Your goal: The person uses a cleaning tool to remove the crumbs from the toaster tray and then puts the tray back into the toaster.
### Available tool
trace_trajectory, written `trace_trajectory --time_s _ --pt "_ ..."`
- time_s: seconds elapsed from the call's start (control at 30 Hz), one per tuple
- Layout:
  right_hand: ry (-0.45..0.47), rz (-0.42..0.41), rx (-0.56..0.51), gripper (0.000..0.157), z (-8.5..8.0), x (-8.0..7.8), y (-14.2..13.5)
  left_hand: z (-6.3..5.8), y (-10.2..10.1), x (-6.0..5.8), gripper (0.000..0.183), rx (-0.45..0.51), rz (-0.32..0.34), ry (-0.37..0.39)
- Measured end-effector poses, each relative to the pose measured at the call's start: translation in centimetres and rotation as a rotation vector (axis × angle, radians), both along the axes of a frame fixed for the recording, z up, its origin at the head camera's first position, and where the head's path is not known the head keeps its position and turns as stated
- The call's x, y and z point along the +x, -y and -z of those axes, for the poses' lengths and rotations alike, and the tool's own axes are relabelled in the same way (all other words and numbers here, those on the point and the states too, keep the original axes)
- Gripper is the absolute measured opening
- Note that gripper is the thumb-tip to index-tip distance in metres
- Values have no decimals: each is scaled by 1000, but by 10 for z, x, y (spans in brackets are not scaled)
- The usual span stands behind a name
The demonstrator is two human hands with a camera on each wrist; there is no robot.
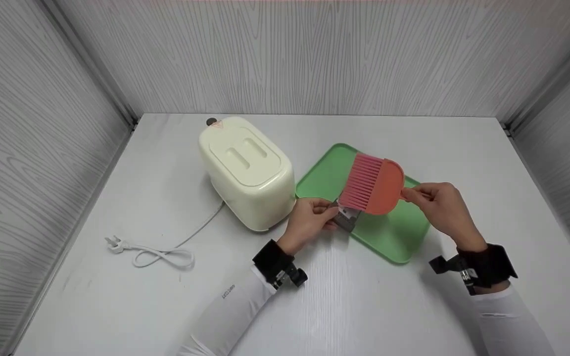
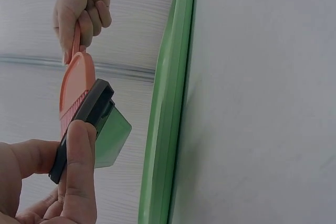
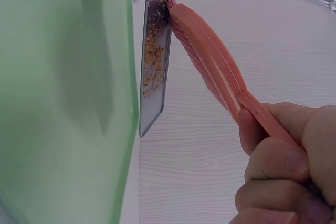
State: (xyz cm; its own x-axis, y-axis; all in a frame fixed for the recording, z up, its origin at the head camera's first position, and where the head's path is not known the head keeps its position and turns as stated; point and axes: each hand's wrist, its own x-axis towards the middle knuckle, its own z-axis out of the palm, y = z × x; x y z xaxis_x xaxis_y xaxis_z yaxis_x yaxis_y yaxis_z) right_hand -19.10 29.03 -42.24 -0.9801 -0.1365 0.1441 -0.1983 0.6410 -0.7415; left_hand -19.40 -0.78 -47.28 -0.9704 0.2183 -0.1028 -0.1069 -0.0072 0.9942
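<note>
My left hand [image 1: 309, 220] pinches the dark-edged end of a crumb tray [image 1: 345, 218] between thumb and fingers. The shallow metal pan [image 3: 152, 109] of that tray stretches out over the green tray [image 1: 394, 242], and brown crumbs [image 3: 153, 59] lie on it. My right hand [image 1: 441, 207] grips the thin handle of an orange brush [image 1: 386, 190]. In the right wrist view, the brush's pink bristles [image 3: 194, 59] meet the crumb tray near its held end. From above, the brush hides much of the pan.
A cream toaster [image 1: 265, 198] stands left of the green tray, close to my left hand. Its white cord [image 1: 166, 254] lies looped on the table at the left, ending in a plug [image 1: 115, 244]. Wood-grain panels [image 1: 285, 59] wall in the table at back and sides.
</note>
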Motion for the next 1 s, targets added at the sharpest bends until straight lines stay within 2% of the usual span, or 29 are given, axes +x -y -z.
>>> trace_trajectory --time_s 0.77,1.0 --pt "-11 111 83 45 -6 0 -17 -6 2 1 23 31 -7 14" --pt "-28 126 111 47 -6 -1 -22 -5 3 0 23 52 -10 30"
